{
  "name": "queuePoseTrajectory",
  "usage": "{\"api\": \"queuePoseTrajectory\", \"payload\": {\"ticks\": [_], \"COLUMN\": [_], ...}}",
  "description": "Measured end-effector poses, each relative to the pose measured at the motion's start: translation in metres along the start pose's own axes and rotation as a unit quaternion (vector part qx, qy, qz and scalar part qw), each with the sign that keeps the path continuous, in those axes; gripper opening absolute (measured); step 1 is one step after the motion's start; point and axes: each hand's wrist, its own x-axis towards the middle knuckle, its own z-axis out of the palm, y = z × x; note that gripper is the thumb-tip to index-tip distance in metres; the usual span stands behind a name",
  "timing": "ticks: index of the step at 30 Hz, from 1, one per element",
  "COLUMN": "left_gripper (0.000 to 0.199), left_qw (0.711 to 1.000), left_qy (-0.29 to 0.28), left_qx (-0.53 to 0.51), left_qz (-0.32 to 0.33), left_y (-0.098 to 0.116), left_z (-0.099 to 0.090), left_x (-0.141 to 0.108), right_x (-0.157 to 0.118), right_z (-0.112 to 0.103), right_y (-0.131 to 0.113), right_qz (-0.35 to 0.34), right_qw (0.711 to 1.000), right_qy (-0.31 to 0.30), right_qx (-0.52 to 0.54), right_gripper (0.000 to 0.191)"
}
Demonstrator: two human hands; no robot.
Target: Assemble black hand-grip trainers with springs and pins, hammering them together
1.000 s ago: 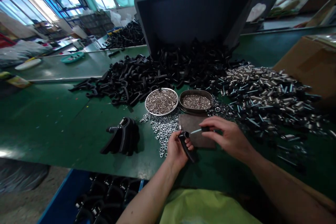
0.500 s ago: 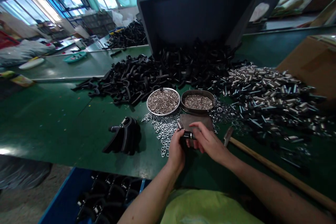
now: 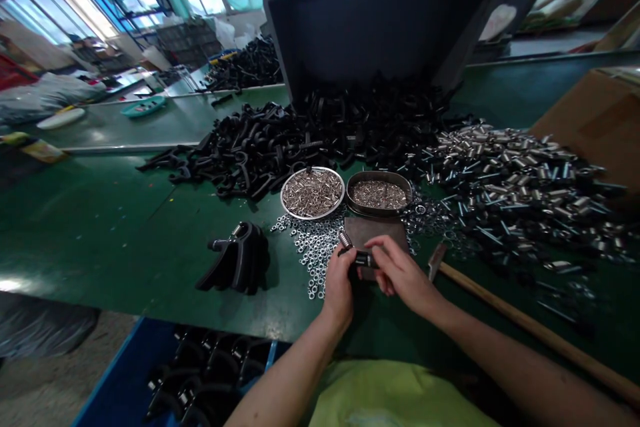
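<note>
My left hand (image 3: 339,283) is closed around a black plastic clip part (image 3: 361,258), with a shiny ribbed metal piece (image 3: 345,239) sticking up by the thumb. At the part's right end, the fingers of my right hand (image 3: 399,273) are bent and pinch it. Both hands are just above the table's front, over the near edge of a flat grey-brown plate (image 3: 377,231). Left of them stands a finished-looking black clip assembly (image 3: 237,257) with a metal barrel on top. Loose nuts (image 3: 315,257) lie close beside my left hand.
A round dish (image 3: 313,193) and an oval tin (image 3: 379,193) hold small metal pins. Behind are black parts (image 3: 260,147) and a tipped grey bin (image 3: 390,33). Metal barrels and screws (image 3: 530,180) and a hammer (image 3: 525,327) lie right. A blue crate (image 3: 115,367) sits below.
Both hands stay together on the black clip part, with only a slight shift. The right fingers have moved a little along its right end.
</note>
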Motion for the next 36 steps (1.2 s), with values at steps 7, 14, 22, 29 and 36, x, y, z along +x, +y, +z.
{"api": "queuePoseTrajectory", "payload": {"ticks": [7,14,22,29,36], "left_gripper": [0.01,0.051,0.05,0.043,0.048], "left_qw": [0.993,0.939,0.943,0.851,0.792], "left_qy": [-0.031,0.127,0.038,-0.064,-0.081], "left_qx": [0.076,0.229,0.295,0.47,0.562], "left_qz": [0.087,0.222,0.147,0.225,0.226], "left_y": [0.004,0.0,0.007,-0.002,-0.003], "left_z": [0.0,-0.003,-0.024,-0.022,-0.022], "left_x": [0.001,-0.003,0.018,0.022,0.023], "right_x": [0.003,0.007,0.086,0.177,0.193], "right_z": [0.005,0.029,-0.001,0.032,0.049], "right_y": [-0.003,0.0,0.025,0.013,0.012], "right_qz": [0.012,0.274,0.036,-0.051,-0.052], "right_qw": [0.989,0.839,0.996,0.967,0.968], "right_qy": [0.037,-0.001,-0.039,0.03,0.041], "right_qx": [0.141,0.471,-0.072,-0.248,-0.243], "right_gripper": [0.019,0.034,0.024,0.02,0.015]}}
